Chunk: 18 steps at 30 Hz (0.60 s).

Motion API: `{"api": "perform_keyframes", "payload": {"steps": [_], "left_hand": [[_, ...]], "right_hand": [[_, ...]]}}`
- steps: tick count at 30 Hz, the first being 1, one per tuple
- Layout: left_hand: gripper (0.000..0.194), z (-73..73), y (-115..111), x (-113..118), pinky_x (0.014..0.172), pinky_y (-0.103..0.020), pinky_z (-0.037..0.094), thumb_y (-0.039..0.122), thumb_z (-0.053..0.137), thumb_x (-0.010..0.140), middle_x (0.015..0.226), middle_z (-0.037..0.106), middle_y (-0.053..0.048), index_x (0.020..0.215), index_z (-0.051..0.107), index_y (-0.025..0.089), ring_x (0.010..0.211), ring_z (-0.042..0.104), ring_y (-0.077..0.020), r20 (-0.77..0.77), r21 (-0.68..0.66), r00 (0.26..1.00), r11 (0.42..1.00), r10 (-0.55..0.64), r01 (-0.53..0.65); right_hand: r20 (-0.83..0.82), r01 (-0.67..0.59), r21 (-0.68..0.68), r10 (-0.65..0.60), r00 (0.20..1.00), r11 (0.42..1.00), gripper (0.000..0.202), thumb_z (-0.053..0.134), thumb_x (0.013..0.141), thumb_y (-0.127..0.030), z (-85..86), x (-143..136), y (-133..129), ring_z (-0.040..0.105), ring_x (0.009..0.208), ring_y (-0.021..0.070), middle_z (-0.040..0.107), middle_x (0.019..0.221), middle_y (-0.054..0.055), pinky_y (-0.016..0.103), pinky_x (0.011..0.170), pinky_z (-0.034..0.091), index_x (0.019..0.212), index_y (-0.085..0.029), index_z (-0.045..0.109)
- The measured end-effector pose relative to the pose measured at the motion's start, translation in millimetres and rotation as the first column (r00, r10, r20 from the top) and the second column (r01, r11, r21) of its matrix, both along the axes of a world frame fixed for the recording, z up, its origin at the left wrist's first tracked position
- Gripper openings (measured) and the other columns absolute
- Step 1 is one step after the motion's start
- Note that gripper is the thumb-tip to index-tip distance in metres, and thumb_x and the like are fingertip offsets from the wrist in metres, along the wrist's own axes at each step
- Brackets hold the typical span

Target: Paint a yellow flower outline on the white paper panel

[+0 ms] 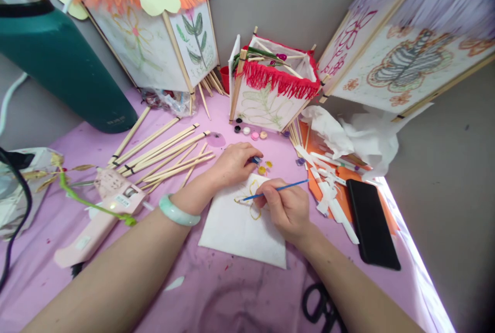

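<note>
My right hand (284, 209) pinches a thin blue paintbrush (288, 185), its tip resting on a white sheet (242, 235) beside a yellow flower outline (254, 209). Near the sheet's top edge, my left hand (236, 164) has its fingers closed around a small dark blue paint pot (255, 160), only partly visible. Two small yellow pots (262, 170) stand just beyond the sheet. Farther back lie several more little pots, among them a pink one (254, 136) and a white one (246, 131).
Bundled wooden sticks (162, 150) and a pink glue gun (104, 214) lie left, near a teal bottle (65, 65). A black phone (373, 225), paper strips (328, 188) and scissors (323, 307) are right. Decorated paper lanterns (266, 106) stand behind.
</note>
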<state>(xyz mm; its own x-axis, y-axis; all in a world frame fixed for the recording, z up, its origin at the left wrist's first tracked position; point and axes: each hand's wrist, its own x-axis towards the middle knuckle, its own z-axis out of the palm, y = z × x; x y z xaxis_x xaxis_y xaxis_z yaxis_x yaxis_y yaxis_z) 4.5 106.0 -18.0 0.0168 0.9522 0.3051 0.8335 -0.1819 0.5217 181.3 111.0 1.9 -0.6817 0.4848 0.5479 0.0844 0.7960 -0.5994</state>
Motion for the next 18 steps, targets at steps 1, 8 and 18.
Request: {"api": "perform_keyframes", "payload": {"steps": [1,8,18], "left_hand": [[0.027,-0.2,0.1,0.0,0.085,-0.033,0.046,0.015,0.055,0.078,0.099,0.065,-0.006,0.103,0.065,0.018,0.093,0.058,-0.0183,-0.002,-0.002,1.0,1.0,0.0,0.0],[0.027,-1.0,0.5,0.1,0.085,-0.032,0.046,0.014,0.054,0.078,0.099,0.065,-0.006,0.103,0.065,0.017,0.093,0.058,-0.0181,0.004,0.006,1.0,1.0,-0.009,0.009],[0.026,-2.3,0.9,-0.4,0.084,-0.032,0.046,0.014,0.055,0.077,0.097,0.065,-0.005,0.102,0.065,0.018,0.091,0.058,-0.0172,0.008,0.018,1.0,1.0,-0.01,0.01]], "right_hand": [[0.002,0.001,0.003,-0.001,1.0,1.0,0.026,0.041,0.091,-0.018,-0.2,0.3,0.3,0.06,0.054,0.0092,0.064,0.062,0.001,0.021,0.054,0.046,0.073,-0.016,0.06],[0.005,0.014,0.02,-0.014,1.0,1.0,0.027,0.04,0.091,-0.016,1.1,1.5,1.4,0.06,0.054,0.0087,0.064,0.062,0.0,0.021,0.055,0.045,0.072,-0.016,0.06],[-0.004,0.013,0.014,-0.013,1.0,1.0,0.03,0.041,0.09,-0.015,3.2,3.3,4.0,0.058,0.051,0.0077,0.062,0.058,0.0,0.02,0.052,0.044,0.066,-0.016,0.058]]}}
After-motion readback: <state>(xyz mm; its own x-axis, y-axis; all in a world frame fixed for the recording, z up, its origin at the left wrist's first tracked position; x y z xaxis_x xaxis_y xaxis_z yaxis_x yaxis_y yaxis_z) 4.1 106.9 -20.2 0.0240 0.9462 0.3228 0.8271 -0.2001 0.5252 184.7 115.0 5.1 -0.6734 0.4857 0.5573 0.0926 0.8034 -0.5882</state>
